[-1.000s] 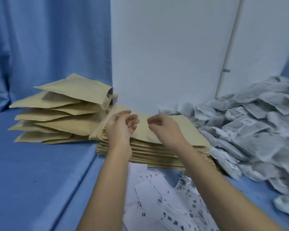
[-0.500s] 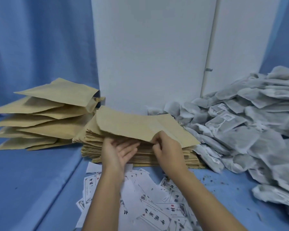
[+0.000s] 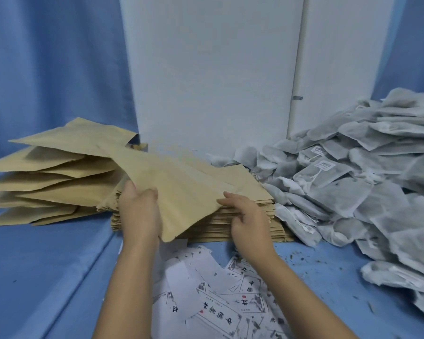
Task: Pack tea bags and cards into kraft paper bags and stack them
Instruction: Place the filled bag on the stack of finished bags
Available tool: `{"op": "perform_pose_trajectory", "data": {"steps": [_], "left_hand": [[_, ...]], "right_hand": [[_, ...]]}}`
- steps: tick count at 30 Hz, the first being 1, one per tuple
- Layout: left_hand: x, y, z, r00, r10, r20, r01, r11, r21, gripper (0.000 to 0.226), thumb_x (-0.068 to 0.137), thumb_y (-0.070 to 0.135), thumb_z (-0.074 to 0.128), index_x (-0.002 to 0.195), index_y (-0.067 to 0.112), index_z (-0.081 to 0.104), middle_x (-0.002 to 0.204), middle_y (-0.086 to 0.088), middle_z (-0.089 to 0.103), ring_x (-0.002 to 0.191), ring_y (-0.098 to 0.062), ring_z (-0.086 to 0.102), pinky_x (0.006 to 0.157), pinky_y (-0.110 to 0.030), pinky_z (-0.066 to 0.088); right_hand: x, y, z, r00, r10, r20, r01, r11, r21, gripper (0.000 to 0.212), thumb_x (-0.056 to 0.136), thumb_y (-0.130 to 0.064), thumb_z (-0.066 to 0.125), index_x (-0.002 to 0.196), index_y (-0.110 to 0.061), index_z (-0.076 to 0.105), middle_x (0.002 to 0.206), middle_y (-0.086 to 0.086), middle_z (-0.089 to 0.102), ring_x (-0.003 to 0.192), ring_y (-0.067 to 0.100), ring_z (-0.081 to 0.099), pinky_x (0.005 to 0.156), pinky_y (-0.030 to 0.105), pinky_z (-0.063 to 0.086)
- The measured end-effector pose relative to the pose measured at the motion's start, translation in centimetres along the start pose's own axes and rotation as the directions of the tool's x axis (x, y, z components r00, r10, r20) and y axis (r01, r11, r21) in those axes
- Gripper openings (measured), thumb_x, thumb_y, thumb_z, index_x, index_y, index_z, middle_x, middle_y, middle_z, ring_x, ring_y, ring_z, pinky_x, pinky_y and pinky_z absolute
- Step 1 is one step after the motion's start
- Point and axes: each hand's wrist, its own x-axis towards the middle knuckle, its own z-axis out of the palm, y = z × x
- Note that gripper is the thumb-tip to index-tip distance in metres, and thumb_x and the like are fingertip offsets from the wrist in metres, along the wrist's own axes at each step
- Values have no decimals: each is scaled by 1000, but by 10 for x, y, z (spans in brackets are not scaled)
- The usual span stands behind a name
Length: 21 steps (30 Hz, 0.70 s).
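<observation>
A single flat kraft paper bag (image 3: 179, 187) is lifted off the stack of empty kraft bags (image 3: 245, 223) in the middle. My left hand (image 3: 140, 211) grips its near left edge, thumb on top. My right hand (image 3: 247, 216) pinches the bag's right edge just above the stack. White printed cards (image 3: 206, 297) lie scattered on the blue surface between my forearms. A big heap of grey tea bags (image 3: 357, 192) fills the right side.
A loose pile of puffed kraft bags (image 3: 47, 177) sits at the left, on the blue cloth surface (image 3: 47, 265). A white panel (image 3: 213, 77) stands behind the stacks, blue curtain either side. Tea crumbs dot the cloth near the heap.
Both hands went from hovering over the stack to taking hold of the top bag, and they have lifted and drawn its near edge toward me. The view has shifted a little.
</observation>
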Motion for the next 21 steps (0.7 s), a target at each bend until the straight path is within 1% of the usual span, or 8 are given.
{"op": "perform_pose_trajectory", "data": {"steps": [3, 4, 7, 9, 11, 13, 17, 21], "left_hand": [[-6, -3, 9, 949, 292, 123, -305, 946, 111, 46, 94, -1, 40, 124, 29, 58, 117, 15, 63, 105, -2, 57, 91, -22, 44], [-7, -4, 13, 904, 371, 214, -407, 898, 166, 53, 94, -4, 38, 130, 32, 54, 130, 17, 56, 119, -1, 51, 101, -21, 38], [-12, -15, 20, 728, 434, 531, -670, 612, 419, 65, 87, -12, 35, 136, 28, 49, 146, 13, 39, 138, -6, 31, 112, -18, 20], [-17, -22, 25, 723, 250, 644, -658, 534, 531, 59, 87, -6, 40, 136, 24, 51, 150, 6, 37, 141, -10, 28, 111, -22, 21], [-23, -27, 30, 723, 36, 690, -578, 579, 575, 51, 89, 6, 45, 136, 23, 50, 152, 3, 35, 141, -12, 27, 111, -25, 23], [-27, -27, 34, 704, -77, 706, -499, 654, 569, 45, 93, 18, 49, 138, 21, 48, 153, 1, 32, 142, -11, 24, 111, -24, 20], [-25, -27, 35, 681, -122, 722, -429, 733, 528, 42, 97, 18, 50, 138, 16, 47, 152, 1, 33, 142, -7, 24, 108, -15, 16], [-25, -27, 34, 680, -147, 718, -403, 743, 534, 38, 99, 17, 45, 136, 14, 50, 150, 0, 37, 140, -9, 29, 106, -15, 19]], "right_hand": [[2, -10, -1, 981, 192, 11, -189, 954, 231, 43, 87, 5, 44, 103, -27, 69, 102, -13, 66, 56, -4, 49, 55, 12, 41], [4, -13, -1, 967, 252, 37, -251, 918, 307, 38, 88, 2, 47, 103, -26, 69, 96, -12, 68, 53, -3, 50, 52, 12, 42], [7, -22, -2, 914, 360, 187, -399, 715, 573, 29, 87, 2, 50, 97, -18, 68, 94, -7, 71, 84, 6, 65, 80, 22, 53], [6, -26, 3, 873, 375, 312, -469, 465, 751, 22, 87, 7, 43, 90, -4, 61, 88, 6, 66, 82, 16, 63, 81, 29, 53], [3, -26, 8, 840, 346, 418, -513, 255, 820, 21, 84, 7, 36, 93, 1, 54, 92, 17, 52, 81, 23, 53, 78, 30, 49], [1, -24, 9, 818, 315, 481, -538, 123, 834, 24, 83, 2, 32, 93, 2, 54, 101, 22, 51, 91, 28, 50, 84, 31, 45], [2, -21, 1, 821, 287, 493, -506, -31, 862, 24, 82, 0, 30, 91, -1, 52, 118, 28, 59, 107, 31, 59, 91, 33, 50], [3, -16, 0, 808, 290, 513, -526, -37, 849, 27, 80, 3, 28, 99, -2, 46, 119, 29, 57, 109, 31, 58, 93, 35, 50]]}}
